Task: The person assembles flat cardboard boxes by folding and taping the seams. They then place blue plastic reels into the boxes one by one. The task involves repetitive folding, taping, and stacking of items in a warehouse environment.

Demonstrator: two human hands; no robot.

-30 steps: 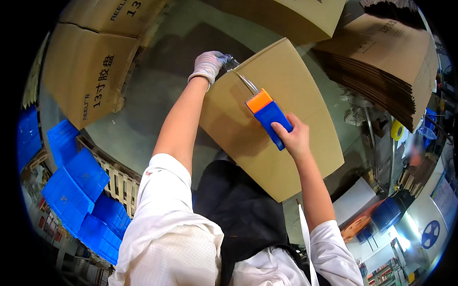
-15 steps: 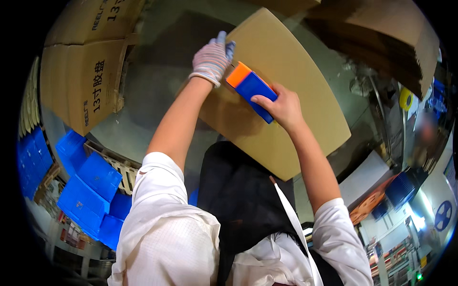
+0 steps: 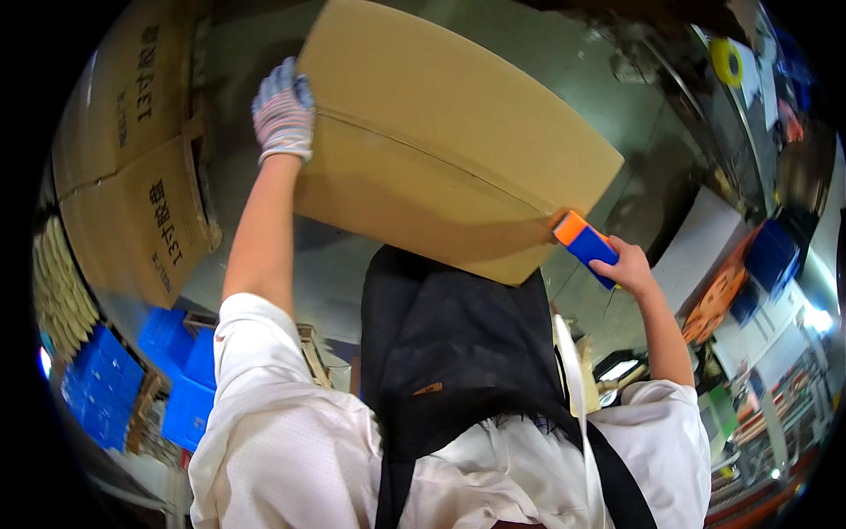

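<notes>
A large brown cardboard carton (image 3: 441,106) stands before me, with a seam running lengthwise across its top. At its left end rests my left hand (image 3: 284,110) in a striped knit glove, fingers stretched out against the edge and holding nothing. My right hand (image 3: 630,264), bare, is closed around a boxy blue-and-orange hand tool (image 3: 589,251). The tool's orange end meets the carton's right edge, where the seam ends. Its exact kind cannot be made out.
Printed brown cartons (image 3: 132,212) are stacked on the left. Below them are blue plastic crates (image 3: 189,388). To the right stand a white panel (image 3: 696,238), an orange disc-shaped part (image 3: 723,286) and a yellow tape roll (image 3: 727,62) by a bench.
My right hand has carried the tool rightward from near the carton's left end to its right edge. My left hand and the carton now sit further left in view, and the seam shows fully.
</notes>
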